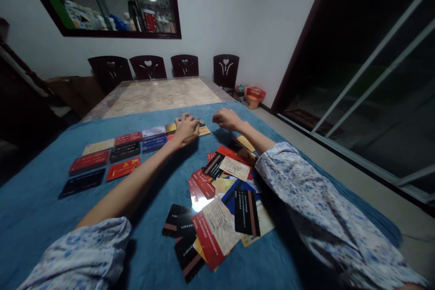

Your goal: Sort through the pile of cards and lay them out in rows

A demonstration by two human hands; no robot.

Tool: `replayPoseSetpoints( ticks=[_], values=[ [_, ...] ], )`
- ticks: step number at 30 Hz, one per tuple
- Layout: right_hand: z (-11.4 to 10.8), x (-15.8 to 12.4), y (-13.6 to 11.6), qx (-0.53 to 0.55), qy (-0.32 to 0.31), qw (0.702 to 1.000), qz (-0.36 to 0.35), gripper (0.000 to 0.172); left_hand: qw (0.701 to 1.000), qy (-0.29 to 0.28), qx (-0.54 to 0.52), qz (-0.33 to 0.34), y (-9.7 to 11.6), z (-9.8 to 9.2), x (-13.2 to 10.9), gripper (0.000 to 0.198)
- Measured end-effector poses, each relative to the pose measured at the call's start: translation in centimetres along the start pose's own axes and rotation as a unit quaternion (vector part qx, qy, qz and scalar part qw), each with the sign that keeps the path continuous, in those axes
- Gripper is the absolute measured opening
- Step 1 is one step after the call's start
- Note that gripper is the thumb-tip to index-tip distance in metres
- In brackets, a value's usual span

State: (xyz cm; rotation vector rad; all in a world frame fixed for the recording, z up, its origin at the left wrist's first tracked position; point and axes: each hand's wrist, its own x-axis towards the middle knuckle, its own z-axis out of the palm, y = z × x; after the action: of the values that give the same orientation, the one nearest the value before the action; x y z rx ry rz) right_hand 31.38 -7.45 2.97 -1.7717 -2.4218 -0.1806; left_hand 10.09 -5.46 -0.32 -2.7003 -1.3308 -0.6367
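Observation:
My left hand (186,130) arches palm down over the far right end of the neat rows of cards. Its thumb and fingers come down on cards there, mostly hidden beneath it. A gold card (205,131) shows just right of that hand, and a gold-and-black card (171,129) just left. My right hand (226,119) hovers above the cloth farther right, fingers curled together with no card showing in them. A loose, overlapping heap of cards spreads between my forearms, with a black card (247,212) and a red-and-cream card (217,231) on top.
The rows at left include a red card stack (89,161), a blue stack (154,143) and a dark card (82,183). A blue cloth (146,244) covers the near part of the table (159,93). Several dark chairs (148,67) line its far side.

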Motion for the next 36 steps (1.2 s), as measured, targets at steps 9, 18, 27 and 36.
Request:
replayPoseSetpoints(
  ticks=[9, 18, 27, 36],
  values=[
    [-0.2, -4.9, 0.6, -0.011, 0.016, 1.000, 0.023, 0.030, 0.998, 0.012, -0.061, 0.030, 3.6, 1.0, -1.7, 0.030],
    [-0.1, -10.4, 1.0, -0.009, 0.006, 0.996, 0.093, 0.027, 0.994, -0.009, -0.072, 0.084, 6.4, 1.5, -1.9, 0.032],
    [0.6, -14.2, 0.8, -0.024, -0.037, 0.978, 0.206, 0.037, 0.989, -0.073, -0.070, 0.109, 8.7, 2.2, -1.8, 0.036],
    [0.9, -14.7, 0.7, -0.006, -0.079, 0.975, 0.207, 0.039, 0.976, -0.136, -0.044, 0.166, 9.1, 3.5, -1.8, 0.060]
  ],
)
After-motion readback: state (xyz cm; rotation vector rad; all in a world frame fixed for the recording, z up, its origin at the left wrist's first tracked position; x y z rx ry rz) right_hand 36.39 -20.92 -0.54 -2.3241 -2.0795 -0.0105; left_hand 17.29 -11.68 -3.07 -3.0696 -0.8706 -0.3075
